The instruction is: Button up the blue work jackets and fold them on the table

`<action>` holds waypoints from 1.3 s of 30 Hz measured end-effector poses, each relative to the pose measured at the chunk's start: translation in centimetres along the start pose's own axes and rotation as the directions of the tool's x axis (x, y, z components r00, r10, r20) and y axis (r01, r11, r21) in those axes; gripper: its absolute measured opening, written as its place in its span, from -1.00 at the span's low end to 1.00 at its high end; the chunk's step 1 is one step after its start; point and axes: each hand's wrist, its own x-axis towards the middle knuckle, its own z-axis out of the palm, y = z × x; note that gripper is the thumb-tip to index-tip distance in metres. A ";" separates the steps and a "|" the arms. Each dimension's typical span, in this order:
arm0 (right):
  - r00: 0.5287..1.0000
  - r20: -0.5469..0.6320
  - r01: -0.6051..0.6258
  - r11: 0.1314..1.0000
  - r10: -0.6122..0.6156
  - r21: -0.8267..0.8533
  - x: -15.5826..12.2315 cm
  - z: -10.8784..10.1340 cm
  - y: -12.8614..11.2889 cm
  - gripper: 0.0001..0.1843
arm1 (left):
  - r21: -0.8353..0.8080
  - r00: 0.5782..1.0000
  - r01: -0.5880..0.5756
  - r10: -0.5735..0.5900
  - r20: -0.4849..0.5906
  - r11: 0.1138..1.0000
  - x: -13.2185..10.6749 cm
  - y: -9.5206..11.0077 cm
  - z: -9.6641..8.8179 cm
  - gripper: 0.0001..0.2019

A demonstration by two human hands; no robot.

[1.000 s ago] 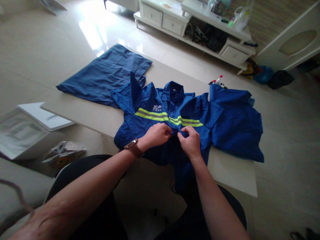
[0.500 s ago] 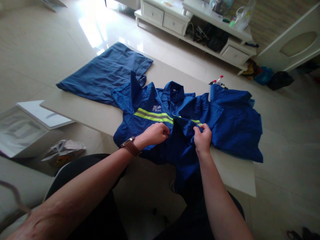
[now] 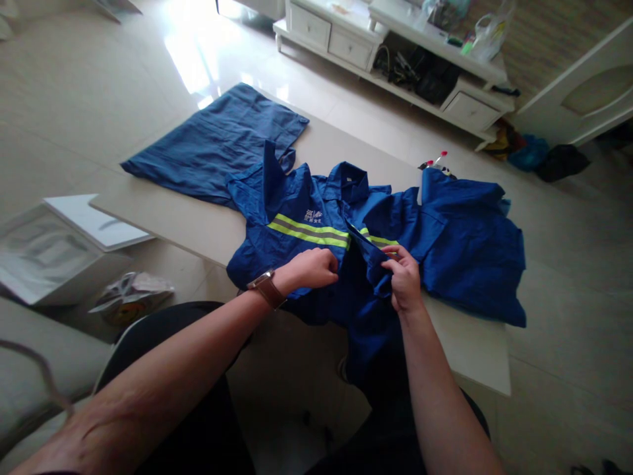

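A blue work jacket (image 3: 297, 198) with yellow-and-grey reflective stripes and white lettering on the chest lies face up over the board, its lower part hanging off the near edge. My left hand (image 3: 316, 267), below a brown-strapped watch, is closed at the front edge of the lettered panel; its fingertips are turned out of sight. My right hand (image 3: 404, 277) grips the opposite front panel between thumb and fingers just under the stripe, and that panel's edge is folded and lifted. Between the hands the jacket front is parted. The collar stands up at the far side.
Folded blue trousers (image 3: 222, 145) lie at the board's (image 3: 346, 138) left end, more blue cloth (image 3: 475, 244) at its right. Red-capped bottles (image 3: 442, 158) stand behind. A white box (image 3: 59, 257) and a plastic bag (image 3: 131, 300) sit at left. Beyond is a white cabinet (image 3: 341, 46).
My right hand has turned, its fingers spread a little more, and the panel edge hangs more steeply with a bunched fold. My left hand stays closed at the same place on the jacket.
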 end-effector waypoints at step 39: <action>0.924 0.250 0.378 0.779 -0.288 -0.499 -1.2 0.8 -0.2 -0.79 | -0.107 0.910 0.040 -0.081 -0.407 0.993 1.8 1.0 2.4 -0.76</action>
